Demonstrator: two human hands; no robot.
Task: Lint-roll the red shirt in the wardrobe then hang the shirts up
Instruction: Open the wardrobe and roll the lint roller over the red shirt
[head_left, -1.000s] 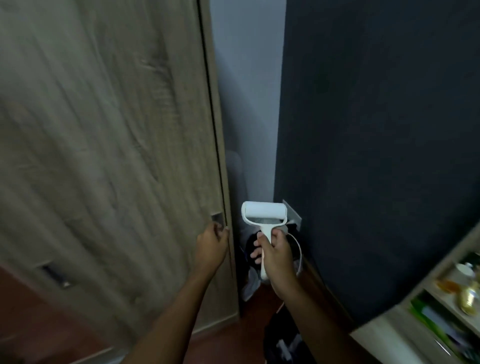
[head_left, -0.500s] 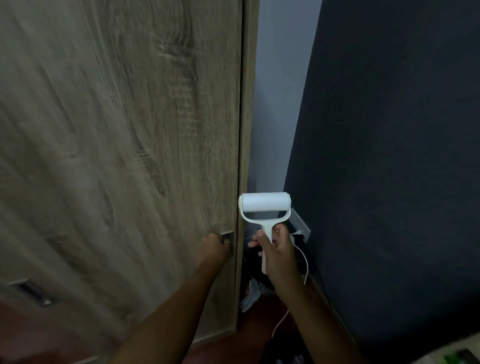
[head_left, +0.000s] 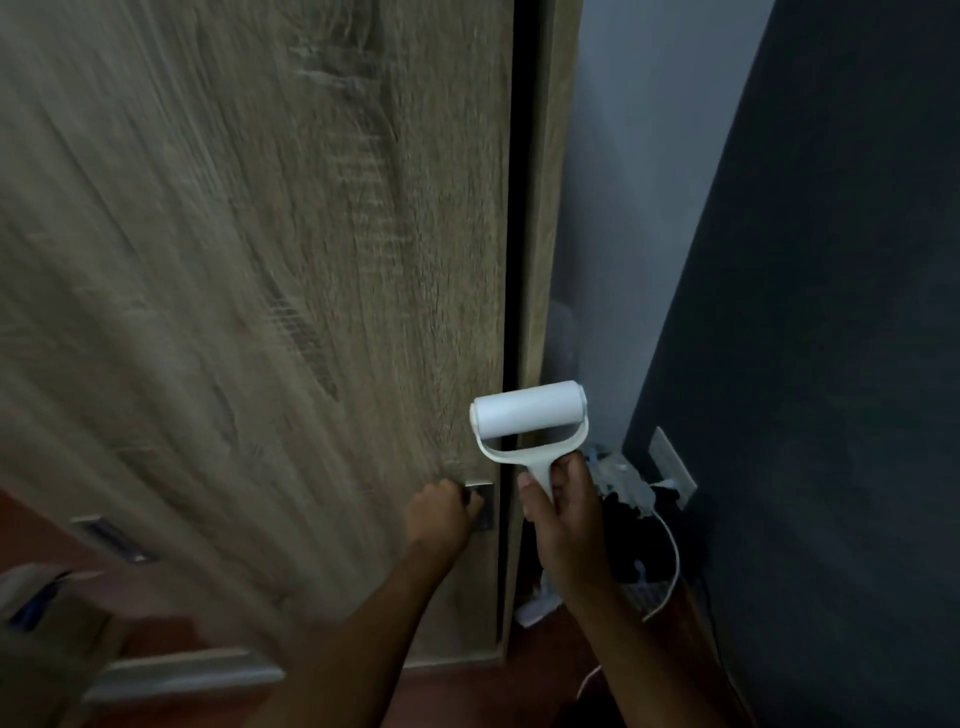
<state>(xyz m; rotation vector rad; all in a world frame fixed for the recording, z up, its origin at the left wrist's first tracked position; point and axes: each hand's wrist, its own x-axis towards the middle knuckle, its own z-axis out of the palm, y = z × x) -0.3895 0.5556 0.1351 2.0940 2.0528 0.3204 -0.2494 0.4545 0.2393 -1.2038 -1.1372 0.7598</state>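
Observation:
A wood-grain wardrobe door (head_left: 260, 312) fills the left and middle of the view. My left hand (head_left: 441, 512) grips its recessed metal handle (head_left: 483, 506) near the door's right edge. A thin dark gap (head_left: 511, 260) shows between the door and the wardrobe's side panel (head_left: 548, 208). My right hand (head_left: 563, 514) holds a white lint roller (head_left: 530, 418) by its handle, roll upright, just right of the gap. No shirt is visible; the wardrobe's inside is hidden.
A dark wall (head_left: 831, 364) stands close on the right with a white socket plate (head_left: 672, 465) and a white cable (head_left: 670, 571) hanging from it. Dark clutter (head_left: 623, 519) lies in the corner. A second recessed handle (head_left: 109, 538) sits at lower left. Reddish floor (head_left: 467, 691) lies below.
The view has swung left and closer to the wardrobe. A dark gap now shows at the door's right edge. Both hands keep their grips.

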